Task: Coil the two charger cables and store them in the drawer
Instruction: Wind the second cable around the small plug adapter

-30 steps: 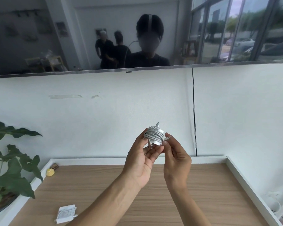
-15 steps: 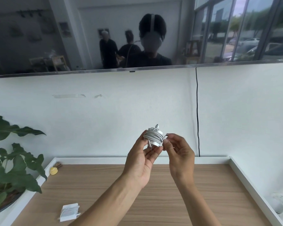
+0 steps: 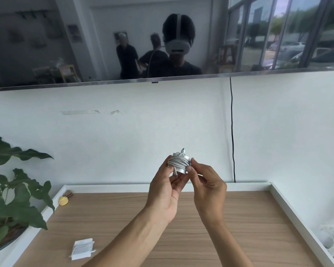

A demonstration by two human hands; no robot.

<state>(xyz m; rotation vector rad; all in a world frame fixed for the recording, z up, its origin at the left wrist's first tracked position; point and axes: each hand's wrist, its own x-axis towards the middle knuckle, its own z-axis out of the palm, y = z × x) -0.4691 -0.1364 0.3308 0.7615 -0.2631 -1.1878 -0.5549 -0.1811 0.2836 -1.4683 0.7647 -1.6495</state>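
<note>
A white charger with its cable wound around it [image 3: 178, 162] is held up in front of the wall, plug prongs pointing down and the connector tip sticking out on top. My left hand [image 3: 165, 191] grips it from the left and below. My right hand [image 3: 206, 186] pinches its right side with thumb and fingertips. A second white charger with its cable wrapped around it [image 3: 82, 248] lies flat on the wooden top [image 3: 239, 237] at the near left. No drawer is in view.
A raised white rim [image 3: 297, 220] borders the wooden top at back and sides. A small yellow object [image 3: 63, 201] sits in the back left corner. A leafy plant [image 3: 12, 191] stands at the left. A black cord [image 3: 232, 132] runs down the wall under a wide screen.
My right hand's thumb and fingers have closed in onto the right side of the wound charger. Both hands stay raised at about the same spot.
</note>
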